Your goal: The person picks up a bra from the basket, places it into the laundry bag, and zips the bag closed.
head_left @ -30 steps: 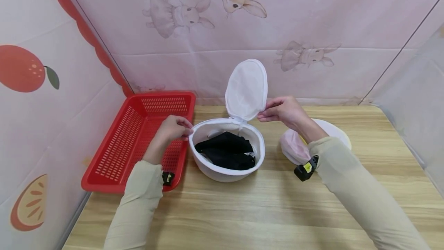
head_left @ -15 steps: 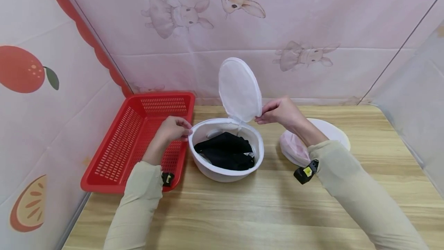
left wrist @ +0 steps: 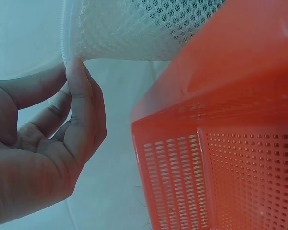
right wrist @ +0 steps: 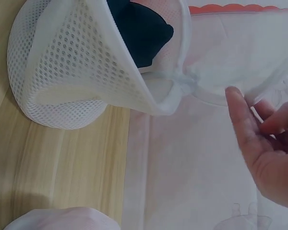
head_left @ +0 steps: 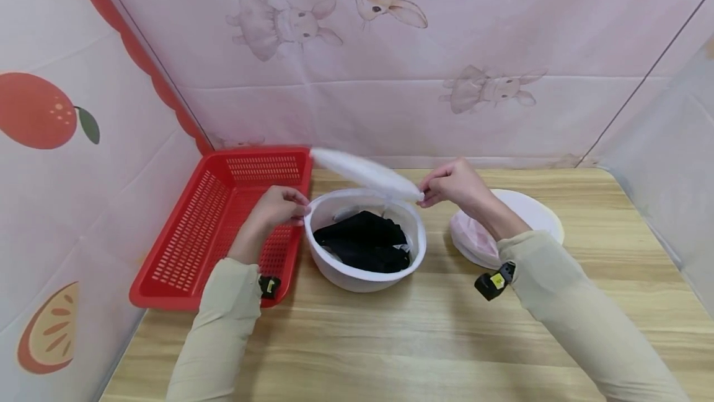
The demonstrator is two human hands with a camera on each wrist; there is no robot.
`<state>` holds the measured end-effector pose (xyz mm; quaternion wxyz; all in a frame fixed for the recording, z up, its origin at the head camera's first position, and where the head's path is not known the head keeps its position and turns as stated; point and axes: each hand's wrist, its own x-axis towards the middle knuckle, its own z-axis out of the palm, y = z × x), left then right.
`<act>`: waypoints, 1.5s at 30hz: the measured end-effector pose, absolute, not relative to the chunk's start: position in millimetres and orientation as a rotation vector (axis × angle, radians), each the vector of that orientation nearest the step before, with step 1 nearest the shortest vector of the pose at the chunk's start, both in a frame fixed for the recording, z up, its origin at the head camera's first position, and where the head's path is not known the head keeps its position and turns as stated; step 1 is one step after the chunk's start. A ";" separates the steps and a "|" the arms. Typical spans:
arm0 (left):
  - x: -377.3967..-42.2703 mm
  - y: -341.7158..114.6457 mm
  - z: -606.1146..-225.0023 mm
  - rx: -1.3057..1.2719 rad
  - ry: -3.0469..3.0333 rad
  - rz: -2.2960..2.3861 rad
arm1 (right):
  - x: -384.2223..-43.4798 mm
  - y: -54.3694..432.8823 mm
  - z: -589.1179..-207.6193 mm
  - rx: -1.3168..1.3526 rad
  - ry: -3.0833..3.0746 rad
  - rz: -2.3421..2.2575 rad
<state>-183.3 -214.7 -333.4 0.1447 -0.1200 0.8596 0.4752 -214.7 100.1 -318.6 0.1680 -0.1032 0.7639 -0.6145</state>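
Observation:
A round white mesh laundry bag (head_left: 359, 283) stands on the table with its top open and black fabric (head_left: 365, 244) inside. My left hand (head_left: 273, 209) pinches the bag's left rim between thumb and fingers, beside the red basket. At the back of the bag, its round lid (head_left: 365, 173) is tilted low over the opening, still joined to the rim. My right hand (head_left: 454, 185) pinches the lid's right edge. In the right wrist view the honeycomb mesh wall (right wrist: 86, 62) and dark fabric (right wrist: 144, 36) show clearly.
A red plastic basket (head_left: 139, 295) with slotted walls sits left of the bag. A pink and white mesh pouch (head_left: 471, 238) and a white oval piece (head_left: 538, 213) lie at the right, partly under my right forearm. A printed wall cloth closes off the back.
The lid has swung from nearly upright down and leftward over the bag's opening, with my right hand on its edge. My left hand stays on the rim.

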 end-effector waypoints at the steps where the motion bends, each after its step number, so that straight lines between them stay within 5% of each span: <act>1: -183.6 -215.1 -333.9 -0.338 2.472 1.374 | -214.3 100.4 -319.6 -0.298 2.191 -1.727; 45: -183.9 -207.2 -338.9 -0.161 2.461 1.245 | -211.9 97.1 -373.4 -0.291 2.210 -1.478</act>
